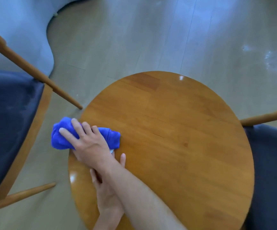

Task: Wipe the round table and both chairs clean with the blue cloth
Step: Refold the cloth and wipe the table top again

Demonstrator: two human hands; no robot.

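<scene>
The right hand [86, 141] lay spread over the bunched blue cloth [111, 136], fingers straight and slightly fanned, pressing the soft, crumpled fabric down at the left rim of the round table [176, 130]; part of the cloth hung out past that rim, beyond the fingertips. Beneath the right forearm, the left hand [106, 193] rested flat on the table with its fingers straight, nearer the person and close to the same rim. The tabletop was smooth, glossy wood in warm brown planks, with bright glints of light near its edges, and it stretched bare to the right of both hands. Just past the cloth stood the left chair [10, 122], with a dark blue fabric seat and tapered wooden legs. At the table's far right edge sat the right chair [274, 163], likewise dark-seated. Pale plank floor [134, 39] lay open beyond the table.
</scene>
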